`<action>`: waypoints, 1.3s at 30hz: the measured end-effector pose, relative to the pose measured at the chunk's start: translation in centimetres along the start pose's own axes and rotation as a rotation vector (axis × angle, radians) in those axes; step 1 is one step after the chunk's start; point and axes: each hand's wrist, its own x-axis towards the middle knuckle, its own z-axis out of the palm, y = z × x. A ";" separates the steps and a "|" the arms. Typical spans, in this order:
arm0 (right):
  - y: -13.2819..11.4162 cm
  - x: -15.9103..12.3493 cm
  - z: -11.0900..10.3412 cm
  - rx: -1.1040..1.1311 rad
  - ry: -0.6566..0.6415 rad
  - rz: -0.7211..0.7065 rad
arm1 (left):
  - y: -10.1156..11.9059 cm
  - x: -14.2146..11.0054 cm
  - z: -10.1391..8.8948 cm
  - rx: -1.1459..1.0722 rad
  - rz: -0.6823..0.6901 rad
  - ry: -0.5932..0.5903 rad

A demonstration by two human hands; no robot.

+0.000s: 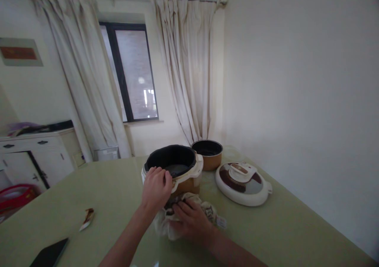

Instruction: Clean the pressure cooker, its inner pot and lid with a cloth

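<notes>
In front of me on the table stands the body of an electric pressure cooker (pixel 189 185), lidless, with a dark interior. My left hand (pixel 157 186) is closed on its near-left rim. A crumpled, pale patterned cloth (pixel 168 228) lies bunched against the cooker's near side. My right hand (pixel 191 219) presses it there with bent fingers, which partly hide it. Just behind the cooker sits its inner pot (pixel 212 162), orange-brown outside and dark inside. To the right, the white and brown cooker lid (pixel 243 183) rests flat with its handle up.
The pale green table (pixel 115 196) meets a white wall on the right. At the left lie a dark flat device (pixel 51 253) and a small torn wrapper (pixel 87 219). Beyond the table are a white cabinet (pixel 56 150), a red tub (pixel 20 200) and curtains (pixel 189 65) beside a window.
</notes>
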 end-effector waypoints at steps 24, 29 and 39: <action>-1.3 -0.2 3.0 0.058 -0.090 -0.129 | -0.5 3.1 -2.8 0.248 -0.033 -0.497; 2.5 -0.6 0.4 -0.040 0.073 0.157 | 0.3 3.1 -2.3 0.285 -0.059 -0.474; -7.1 7.7 8.1 0.066 -0.245 -0.052 | -1.5 3.0 -2.3 0.181 -0.045 -0.464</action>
